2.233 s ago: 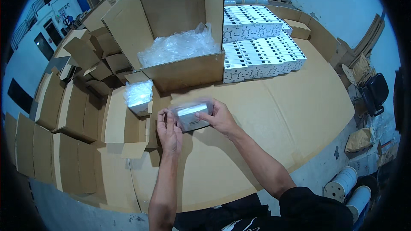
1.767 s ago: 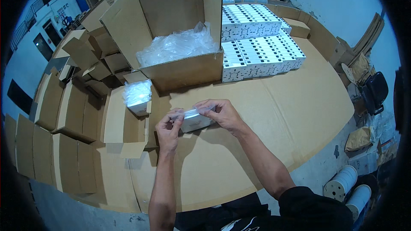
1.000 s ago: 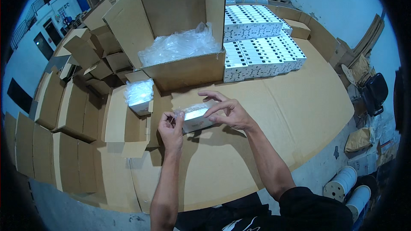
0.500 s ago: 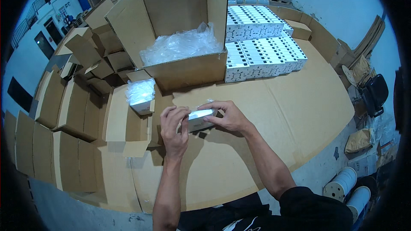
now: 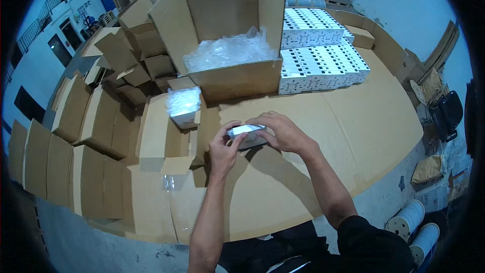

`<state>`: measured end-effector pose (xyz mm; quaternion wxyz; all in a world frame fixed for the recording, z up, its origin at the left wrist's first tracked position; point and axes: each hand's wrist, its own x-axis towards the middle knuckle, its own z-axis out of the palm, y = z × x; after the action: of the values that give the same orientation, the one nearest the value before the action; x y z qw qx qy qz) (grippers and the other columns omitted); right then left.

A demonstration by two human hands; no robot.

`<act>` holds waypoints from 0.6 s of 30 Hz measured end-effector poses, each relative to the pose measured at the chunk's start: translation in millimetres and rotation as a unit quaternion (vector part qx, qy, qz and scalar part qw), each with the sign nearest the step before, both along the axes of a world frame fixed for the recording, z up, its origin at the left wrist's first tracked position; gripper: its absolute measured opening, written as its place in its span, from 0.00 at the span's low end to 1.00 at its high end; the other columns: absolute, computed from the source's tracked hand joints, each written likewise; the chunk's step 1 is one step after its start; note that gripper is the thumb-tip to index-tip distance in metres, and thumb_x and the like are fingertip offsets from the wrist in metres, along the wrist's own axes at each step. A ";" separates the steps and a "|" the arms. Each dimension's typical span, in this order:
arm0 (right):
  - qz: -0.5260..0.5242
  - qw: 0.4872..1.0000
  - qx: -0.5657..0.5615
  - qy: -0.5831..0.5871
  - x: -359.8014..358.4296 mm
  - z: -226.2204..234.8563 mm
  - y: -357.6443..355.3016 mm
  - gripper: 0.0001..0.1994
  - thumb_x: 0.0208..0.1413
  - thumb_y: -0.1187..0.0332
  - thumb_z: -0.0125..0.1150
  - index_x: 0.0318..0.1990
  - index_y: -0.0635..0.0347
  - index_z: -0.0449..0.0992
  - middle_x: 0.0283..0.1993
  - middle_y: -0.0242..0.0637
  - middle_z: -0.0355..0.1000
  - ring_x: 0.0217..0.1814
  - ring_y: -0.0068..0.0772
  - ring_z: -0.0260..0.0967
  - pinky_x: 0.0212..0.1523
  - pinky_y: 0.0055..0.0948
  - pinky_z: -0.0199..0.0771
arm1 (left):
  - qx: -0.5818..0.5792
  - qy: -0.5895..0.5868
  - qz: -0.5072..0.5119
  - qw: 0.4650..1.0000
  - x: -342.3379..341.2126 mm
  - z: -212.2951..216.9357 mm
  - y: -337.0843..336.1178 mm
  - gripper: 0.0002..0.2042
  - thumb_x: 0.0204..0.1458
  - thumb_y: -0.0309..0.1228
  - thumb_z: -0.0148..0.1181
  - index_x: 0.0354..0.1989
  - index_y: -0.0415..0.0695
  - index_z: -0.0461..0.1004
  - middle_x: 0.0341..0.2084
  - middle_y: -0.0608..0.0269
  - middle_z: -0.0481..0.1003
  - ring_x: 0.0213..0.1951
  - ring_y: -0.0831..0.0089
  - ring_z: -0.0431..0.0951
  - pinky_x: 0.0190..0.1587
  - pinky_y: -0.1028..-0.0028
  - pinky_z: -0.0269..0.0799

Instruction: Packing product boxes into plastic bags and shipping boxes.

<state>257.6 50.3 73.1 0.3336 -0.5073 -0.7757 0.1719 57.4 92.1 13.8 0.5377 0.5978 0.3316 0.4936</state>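
Observation:
Between my hands is a small white box [image 5: 246, 132] with a shiny top, close above the cardboard-covered table [image 5: 303, 172]. My left hand [image 5: 224, 150] grips its left end, the thumb along the near face. At the other end my right hand [image 5: 284, 132] holds it with the thumb low and the fingers over the top corner. To the left, an open carton [image 5: 172, 159] contains white boxes in clear plastic wrap [image 5: 183, 102]. Behind my hands, a large open carton [image 5: 237, 82] is filled with clear plastic bags [image 5: 230, 50].
Stacked white boxes [image 5: 323, 68] with dark printed marks stand at the back right. Several open brown cartons [image 5: 103, 121] crowd the left side. A low cardboard wall [image 5: 389, 45] lines the table's far right edge. White spools [image 5: 406, 217] and a black chair [image 5: 447, 114] are on the floor at right.
My left thumb has come down onto the near face of the box, and my right fingers have shifted over its top. The whole view has swung slightly, shifting the scene rightward.

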 end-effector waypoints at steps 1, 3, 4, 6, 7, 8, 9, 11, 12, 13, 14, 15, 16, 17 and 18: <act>0.003 1.000 0.001 -0.001 -3.3 4.5 -1.4 0.16 0.55 0.73 0.64 0.52 0.58 0.78 0.48 0.44 0.76 0.52 0.52 0.72 0.56 0.44 0.72 | -0.012 0.014 -0.003 1.000 -1.1 -2.3 0.2 0.14 0.57 0.23 0.67 0.52 0.37 0.77 0.42 0.63 0.79 0.44 0.77 0.78 0.47 0.77 0.75; -0.012 0.996 -0.018 -0.086 -10.2 13.6 -2.4 0.14 0.55 0.73 0.64 0.50 0.59 0.77 0.48 0.46 0.76 0.52 0.52 0.72 0.56 0.47 0.71 | -0.018 -0.001 -0.008 1.000 -4.1 -6.7 -0.5 0.14 0.57 0.23 0.66 0.52 0.38 0.77 0.40 0.64 0.79 0.43 0.78 0.78 0.46 0.77 0.75; -0.009 0.996 -0.017 -0.090 -10.4 16.4 -1.6 0.14 0.55 0.73 0.64 0.50 0.59 0.77 0.48 0.46 0.76 0.52 0.52 0.72 0.56 0.47 0.71 | -0.024 -0.015 -0.019 0.999 -3.0 -7.8 -1.4 0.14 0.58 0.23 0.66 0.52 0.39 0.77 0.39 0.66 0.79 0.42 0.79 0.77 0.44 0.78 0.74; 0.018 0.987 -0.029 -0.157 -10.5 23.5 3.3 0.15 0.56 0.72 0.63 0.51 0.62 0.76 0.46 0.47 0.77 0.52 0.52 0.72 0.54 0.47 0.71 | -0.014 -0.013 -0.008 1.000 -2.1 -10.0 -4.9 0.15 0.57 0.25 0.67 0.52 0.40 0.77 0.36 0.64 0.79 0.39 0.78 0.77 0.42 0.77 0.74; 0.020 0.987 -0.029 -0.160 -10.3 28.9 6.3 0.15 0.56 0.72 0.63 0.51 0.62 0.76 0.46 0.47 0.77 0.52 0.52 0.72 0.54 0.47 0.71 | -0.004 0.032 0.020 0.999 -1.3 -8.2 -8.1 0.16 0.56 0.26 0.68 0.53 0.40 0.77 0.34 0.62 0.79 0.38 0.77 0.77 0.42 0.75 0.74; 0.027 0.982 -0.073 -0.175 -10.1 36.3 9.6 0.13 0.56 0.72 0.63 0.48 0.64 0.75 0.44 0.48 0.77 0.51 0.54 0.73 0.53 0.48 0.71 | 0.004 0.077 0.049 0.996 -3.0 -6.4 -10.6 0.18 0.56 0.27 0.69 0.54 0.40 0.77 0.33 0.60 0.79 0.37 0.76 0.77 0.42 0.74 0.75; 0.034 0.974 -0.117 -0.190 -9.6 41.3 12.9 0.11 0.56 0.73 0.62 0.46 0.65 0.75 0.43 0.49 0.76 0.50 0.56 0.73 0.51 0.49 0.72 | -0.024 0.122 0.040 0.991 -8.5 -5.3 -16.1 0.26 0.55 0.30 0.69 0.61 0.38 0.70 0.42 0.51 0.79 0.43 0.67 0.79 0.48 0.70 0.75; 0.029 0.977 -0.091 -0.192 -8.4 47.9 19.8 0.10 0.56 0.73 0.62 0.45 0.65 0.75 0.42 0.50 0.76 0.49 0.58 0.73 0.50 0.50 0.71 | 0.043 0.131 0.081 0.987 -16.8 -14.1 -29.0 0.29 0.55 0.30 0.68 0.64 0.37 0.65 0.48 0.49 0.76 0.48 0.63 0.78 0.52 0.67 0.73; 0.022 0.979 -0.067 -0.191 -11.0 51.6 23.7 0.09 0.57 0.72 0.62 0.44 0.64 0.74 0.41 0.51 0.76 0.48 0.59 0.73 0.49 0.51 0.71 | 0.109 0.142 0.118 0.977 -23.6 -19.2 -37.6 0.32 0.55 0.31 0.68 0.67 0.35 0.61 0.54 0.47 0.74 0.52 0.59 0.77 0.56 0.65 0.72; 0.008 0.988 -0.037 -0.147 -13.7 57.9 25.0 0.10 0.57 0.75 0.61 0.45 0.64 0.70 0.41 0.56 0.76 0.46 0.62 0.73 0.46 0.53 0.70 | 0.111 0.191 0.090 0.971 -34.5 -16.9 -48.3 0.36 0.53 0.31 0.68 0.68 0.34 0.56 0.59 0.44 0.69 0.60 0.51 0.71 0.63 0.59 0.66; 0.011 0.988 -0.037 -0.148 -17.7 65.3 27.0 0.10 0.57 0.75 0.61 0.45 0.64 0.70 0.41 0.56 0.76 0.46 0.62 0.73 0.46 0.53 0.70 | 0.110 0.190 0.094 0.971 -44.4 -12.4 -59.8 0.36 0.53 0.31 0.68 0.68 0.34 0.56 0.59 0.44 0.69 0.60 0.51 0.71 0.63 0.59 0.66; -0.003 0.995 -0.015 -0.096 -23.9 72.1 29.9 0.11 0.59 0.74 0.60 0.47 0.64 0.69 0.41 0.56 0.75 0.47 0.62 0.73 0.46 0.53 0.69 | 0.115 0.229 0.071 0.964 -54.3 -7.3 -72.2 0.34 0.52 0.29 0.68 0.66 0.34 0.59 0.58 0.44 0.69 0.61 0.49 0.70 0.64 0.58 0.65; -0.011 0.999 0.009 -0.041 -35.8 75.6 36.0 0.11 0.60 0.74 0.58 0.48 0.63 0.67 0.41 0.56 0.75 0.47 0.63 0.73 0.46 0.52 0.69 | 0.120 0.271 0.055 0.953 -67.7 -2.8 -84.8 0.33 0.51 0.27 0.68 0.65 0.35 0.61 0.57 0.44 0.70 0.61 0.48 0.69 0.65 0.57 0.63; -0.007 1.000 0.022 -0.006 -41.2 79.1 38.3 0.12 0.62 0.73 0.56 0.51 0.63 0.64 0.41 0.57 0.75 0.47 0.62 0.73 0.45 0.51 0.69 | 0.123 0.268 0.051 0.954 -70.8 -0.6 -95.8 0.33 0.51 0.27 0.68 0.65 0.35 0.61 0.57 0.44 0.70 0.61 0.48 0.69 0.65 0.57 0.63; -0.011 1.000 0.025 -0.008 -48.1 77.7 43.4 0.12 0.62 0.73 0.56 0.51 0.63 0.64 0.41 0.57 0.75 0.47 0.62 0.73 0.45 0.51 0.69 | 0.167 0.299 0.046 0.938 -73.7 0.3 -106.3 0.30 0.50 0.27 0.67 0.63 0.36 0.63 0.56 0.45 0.70 0.61 0.47 0.68 0.66 0.56 0.63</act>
<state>209.5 93.7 150.9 0.3418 -0.5089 -0.7766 0.1452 -16.3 -14.2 14.1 0.2826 0.7834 0.4169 0.3643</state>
